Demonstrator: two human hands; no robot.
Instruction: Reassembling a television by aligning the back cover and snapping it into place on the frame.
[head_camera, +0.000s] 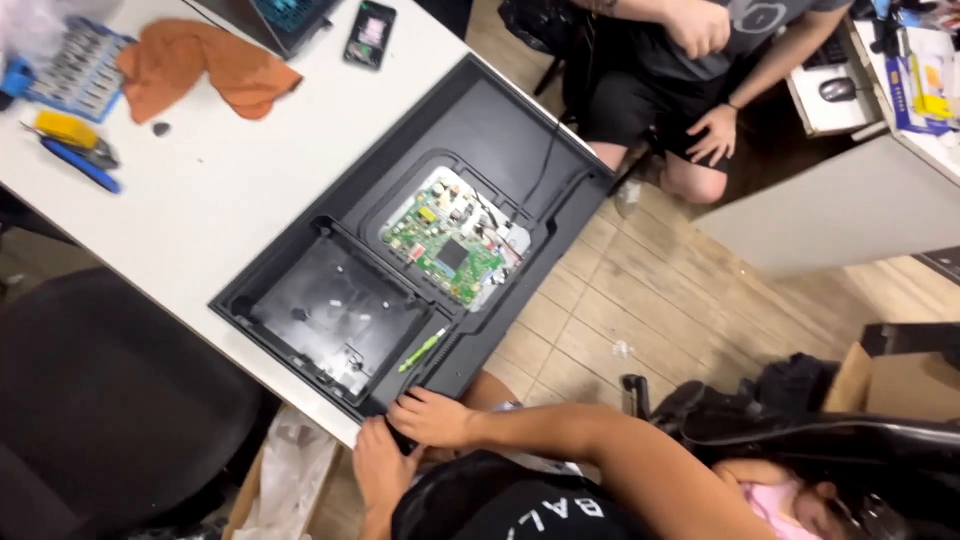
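A large black plastic back cover (500, 130) lies inside-up and askew on a white table (220, 200), its near corner overhanging the edge. A green circuit board (447, 245) sits in its middle, and a green pen-like tool (422, 350) rests near the front edge. My right hand (432, 417) curls over the cover's near corner. Just below it, my left hand (380, 465) grips the same corner from the table's edge side. My black shirt fills the bottom of the view.
An orange cloth (205, 65), a bit set (75, 65), blue and yellow tools (70, 140), a phone (370, 35) and a laptop (290, 15) lie on the table. Another person (700, 60) sits beyond. A black chair (100, 400) stands left, a cardboard box (890, 385) right.
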